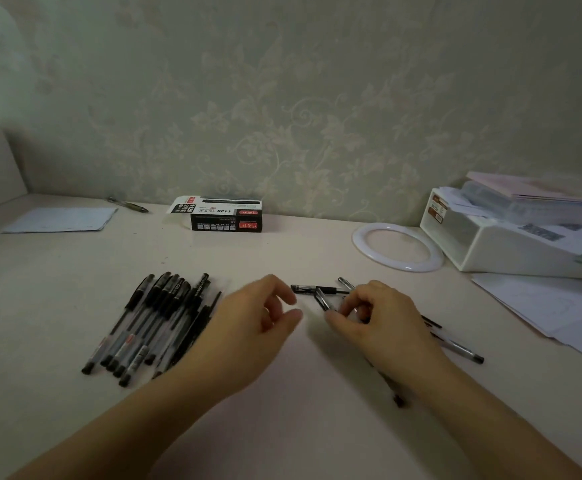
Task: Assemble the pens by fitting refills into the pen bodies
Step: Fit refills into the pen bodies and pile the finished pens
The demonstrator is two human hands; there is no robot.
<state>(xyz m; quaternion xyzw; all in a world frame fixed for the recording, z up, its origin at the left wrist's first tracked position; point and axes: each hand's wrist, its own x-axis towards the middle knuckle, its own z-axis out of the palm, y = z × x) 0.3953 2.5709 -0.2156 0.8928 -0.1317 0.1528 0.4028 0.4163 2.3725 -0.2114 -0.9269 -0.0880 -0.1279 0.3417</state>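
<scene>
Here the right hand [372, 315] pinches a black-gripped clear pen part [322, 299]; left hand [265, 320] loosely curled, empty.

White ring [397, 247] (flat), paper sheet [61, 220]

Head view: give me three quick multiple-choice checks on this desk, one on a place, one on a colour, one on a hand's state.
1. Where is the pile of pens?
A. left of the left hand
B. inside the pen box
C. on the white ring

2. What colour is the front face of the pen box?
A. yellow
B. black
C. blue

3. What is the right hand doing?
A. lying flat and open
B. pinching a pen part
C. lifting the storage bin

Answers: 1 A, the pile lies on the desk beside the left hand. 2 B, black with red labels. 3 B, its fingers close on a dark pen part.
</scene>
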